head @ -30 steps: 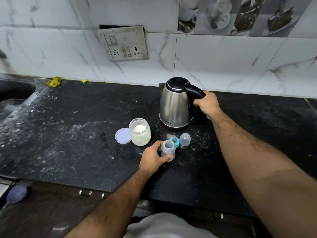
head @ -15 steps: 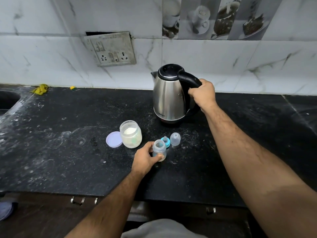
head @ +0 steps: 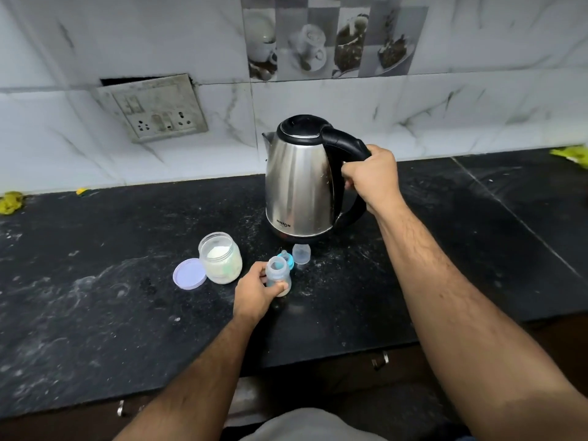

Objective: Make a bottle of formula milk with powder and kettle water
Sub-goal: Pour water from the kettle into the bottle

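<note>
A steel kettle (head: 297, 181) with a black lid and handle hangs just above the black counter (head: 95, 281); my right hand (head: 372, 179) grips its handle. In front of it a small clear baby bottle (head: 277, 273) stands open on the counter, with powder at its bottom, and my left hand (head: 254, 292) holds it from the left. Behind the bottle lie its blue teat ring (head: 286, 258) and clear cap (head: 301, 253). An open jar of white formula powder (head: 220, 257) stands to the left, with its lilac lid (head: 189, 274) flat beside it.
A tiled wall with a socket plate (head: 159, 109) runs behind the counter. Yellow scraps (head: 11, 202) lie at the far left and at the far right edge (head: 572, 155). White powder dust streaks the counter. Drawer handles (head: 380, 359) sit under the front edge.
My right hand has lifted the kettle off the counter and brought it nearer the bottle. My left hand keeps its hold on the bottle. The view has shifted right.
</note>
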{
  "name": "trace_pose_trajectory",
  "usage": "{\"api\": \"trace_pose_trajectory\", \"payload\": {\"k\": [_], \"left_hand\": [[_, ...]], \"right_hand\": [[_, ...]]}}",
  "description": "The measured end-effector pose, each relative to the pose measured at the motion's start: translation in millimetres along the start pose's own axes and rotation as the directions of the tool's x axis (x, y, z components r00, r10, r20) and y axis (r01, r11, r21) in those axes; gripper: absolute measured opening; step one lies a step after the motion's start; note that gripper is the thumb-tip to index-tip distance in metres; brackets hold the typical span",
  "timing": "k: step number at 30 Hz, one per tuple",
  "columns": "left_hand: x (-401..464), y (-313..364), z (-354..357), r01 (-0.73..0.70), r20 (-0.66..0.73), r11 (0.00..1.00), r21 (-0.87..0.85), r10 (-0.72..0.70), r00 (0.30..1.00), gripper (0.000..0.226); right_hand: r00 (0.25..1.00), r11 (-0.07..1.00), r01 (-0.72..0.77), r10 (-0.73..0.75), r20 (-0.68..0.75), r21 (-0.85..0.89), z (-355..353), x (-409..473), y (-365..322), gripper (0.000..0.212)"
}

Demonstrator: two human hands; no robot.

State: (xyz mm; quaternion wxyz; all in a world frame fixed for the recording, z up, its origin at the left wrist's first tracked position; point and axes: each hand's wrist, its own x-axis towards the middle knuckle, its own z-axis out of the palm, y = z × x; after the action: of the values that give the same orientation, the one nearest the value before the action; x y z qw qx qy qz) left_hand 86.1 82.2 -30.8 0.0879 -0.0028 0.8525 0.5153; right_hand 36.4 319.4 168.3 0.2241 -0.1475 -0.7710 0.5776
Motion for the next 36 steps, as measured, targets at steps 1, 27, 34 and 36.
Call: {"api": "trace_pose_trajectory", "payload": {"k": [1, 27, 34, 36], "left_hand": [[0, 0, -1, -0.002, 0.003, 1.000, -0.003, 0.002, 1.000, 0.045], [-18, -2, -33, -0.033, 0.052, 0.999, 0.038, 0.031, 0.998, 0.055], [-18, -4, -37, -0.026, 0.052, 0.998, 0.050, 0.023, 0.998, 0.054], [-18, -4, -38, -0.027, 0.055, 0.999, 0.033, 0.025, 0.998, 0.054]], "right_hand": [[1.000, 1.000, -0.005, 0.005, -0.006, -0.002, -2, -8, -3, 0.017], [0.987, 0.895, -0.013, 0.083, 0.138, -0.445, -55, -127, 6, 0.007], [0.966, 0.842, 0.063, 0.084, 0.246, -0.536, -50, -116, 3, 0.018], [0.959, 0.832, 0.083, 0.082, 0.270, -0.549, -48, -113, -1, 0.018]]}}
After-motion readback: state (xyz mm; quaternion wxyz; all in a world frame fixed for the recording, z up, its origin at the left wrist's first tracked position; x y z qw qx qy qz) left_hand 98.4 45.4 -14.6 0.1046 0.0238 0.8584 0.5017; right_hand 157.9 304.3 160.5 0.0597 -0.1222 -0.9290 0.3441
